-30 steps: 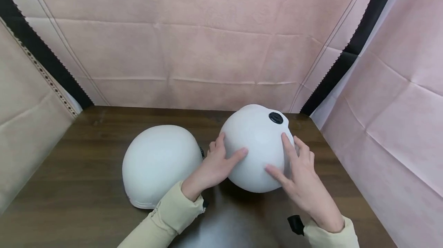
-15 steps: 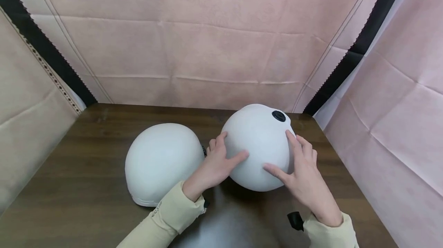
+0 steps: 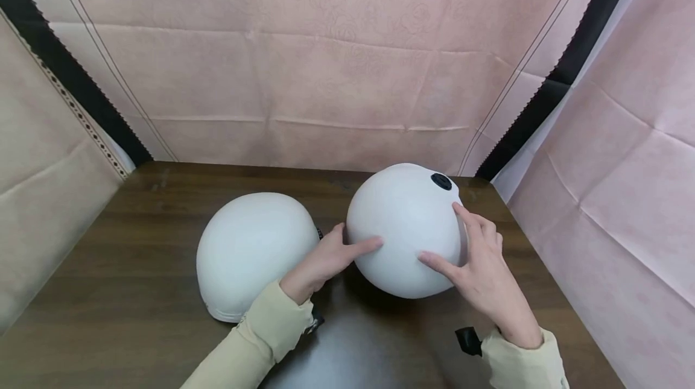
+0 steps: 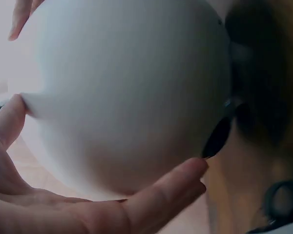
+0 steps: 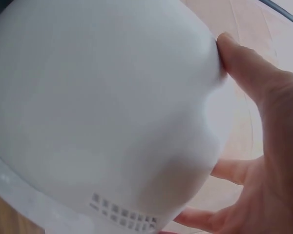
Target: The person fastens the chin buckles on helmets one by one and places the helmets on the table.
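Observation:
Both hands are at a white, rounded helmet (image 3: 408,235) on the right, its smooth shell marked by a black round disc (image 3: 441,181) near the top. My left hand (image 3: 326,256) holds the left side, thumb on the near face and the other fingers round the far side. On the opposite side my right hand (image 3: 478,262) grips it, thumb in front and fingers along the edge. The right wrist view shows a patch of small grey squares (image 5: 124,214) near the helmet's rim. A second white helmet (image 3: 255,250) sits at the left, just behind the left wrist.
The helmets are on a brown wood-grain table (image 3: 136,280). Pink cloth walls (image 3: 326,75) with black edging rise at the back and sides. A small black piece (image 3: 469,341) sticks out by the right cuff.
The held helmet has turned a little, its black disc shifting right. My left hand has slid slightly down and left along its side, and its fingers have dropped out of sight behind it.

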Demonstrator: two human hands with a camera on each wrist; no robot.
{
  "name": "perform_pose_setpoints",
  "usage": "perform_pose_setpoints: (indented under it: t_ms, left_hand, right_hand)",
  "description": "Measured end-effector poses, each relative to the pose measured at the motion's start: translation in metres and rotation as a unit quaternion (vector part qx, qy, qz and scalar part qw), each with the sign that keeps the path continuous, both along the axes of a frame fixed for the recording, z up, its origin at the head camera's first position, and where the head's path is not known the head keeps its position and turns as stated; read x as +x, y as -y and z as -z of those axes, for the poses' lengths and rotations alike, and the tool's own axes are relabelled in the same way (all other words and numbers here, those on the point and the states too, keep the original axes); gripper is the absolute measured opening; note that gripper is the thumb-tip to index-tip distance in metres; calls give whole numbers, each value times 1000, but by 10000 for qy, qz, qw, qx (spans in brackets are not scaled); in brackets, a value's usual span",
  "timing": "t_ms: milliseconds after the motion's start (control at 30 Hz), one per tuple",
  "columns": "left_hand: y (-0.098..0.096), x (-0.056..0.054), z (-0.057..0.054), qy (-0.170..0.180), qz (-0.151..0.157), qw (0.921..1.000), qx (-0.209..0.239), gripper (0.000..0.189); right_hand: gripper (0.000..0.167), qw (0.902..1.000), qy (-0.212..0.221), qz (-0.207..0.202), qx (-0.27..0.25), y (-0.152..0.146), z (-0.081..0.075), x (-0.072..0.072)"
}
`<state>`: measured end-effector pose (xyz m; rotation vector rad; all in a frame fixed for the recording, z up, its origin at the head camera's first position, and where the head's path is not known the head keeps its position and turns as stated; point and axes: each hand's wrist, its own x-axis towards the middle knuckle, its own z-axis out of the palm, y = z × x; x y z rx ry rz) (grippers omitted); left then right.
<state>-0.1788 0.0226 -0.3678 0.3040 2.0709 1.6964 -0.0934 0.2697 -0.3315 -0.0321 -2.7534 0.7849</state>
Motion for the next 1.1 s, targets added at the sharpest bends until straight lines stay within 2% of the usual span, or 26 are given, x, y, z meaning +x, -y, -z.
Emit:
perform_pose_setpoints:
  t_ms: [100,267,433,600,700,900,1100]
  left_hand:
    - [-1,-3,5,164,227,9993,253,100]
    - [1,-3,10,103,254,9992,287,96]
    - [3,0,9,18,130,9993,364,93]
    - [6,3,5,-156,-30,9993,333,90]
    - [4,3,5,-139,-100,9994,310,92]
    - [-5,3,9,-20,-313,9987,412,98]
    - [-14,8,10,5,-428,9985,345,101]
  right_hand:
    - [101,9999,100,27,-26,-2,-1,1]
    - [99,10000,-79,-5,47,0,-1,2]
    - [92,9996,-241,-61,108,3,-2,3]
    - [84,9999,-144,40,-16,6,-2,4]
    - [84,9999,-83,126,-43,6,-1,5]
    - [92,9999,-2,106,-83,8,-1,3]
    - [101,9996,183,192,-130,8,5,3]
